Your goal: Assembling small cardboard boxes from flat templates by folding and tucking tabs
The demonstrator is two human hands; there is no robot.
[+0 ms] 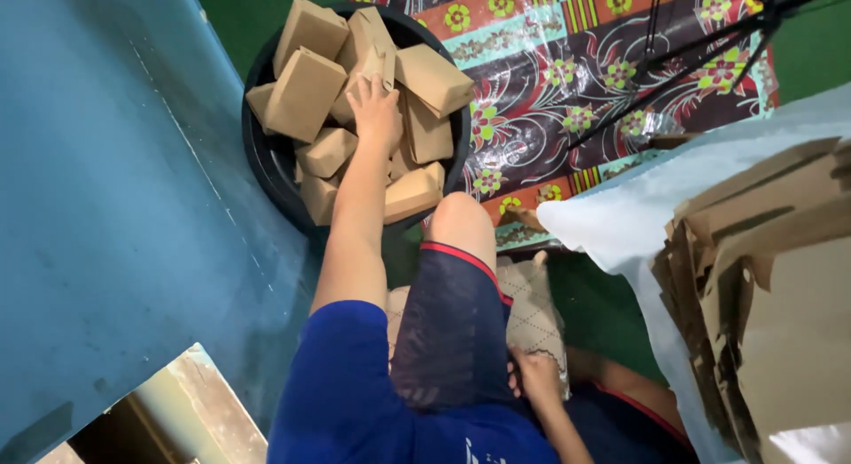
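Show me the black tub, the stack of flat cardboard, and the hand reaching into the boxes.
Black tub (266, 163): head view, on its bare left wall.
Stack of flat cardboard (780, 287): head view, on the top sheet.
Left hand (377, 109): head view, on its back, resting on the brown boxes (303, 93).

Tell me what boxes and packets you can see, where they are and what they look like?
Folded boxes: plain brown cardboard, blocky, heaped in the round black tub up top; left hand rests on them.
Flat cardboard stack: brown unfolded sheets, right edge, on a pale sheet.
Right hand: on a patterned cushion.
No labels, signs or screens.
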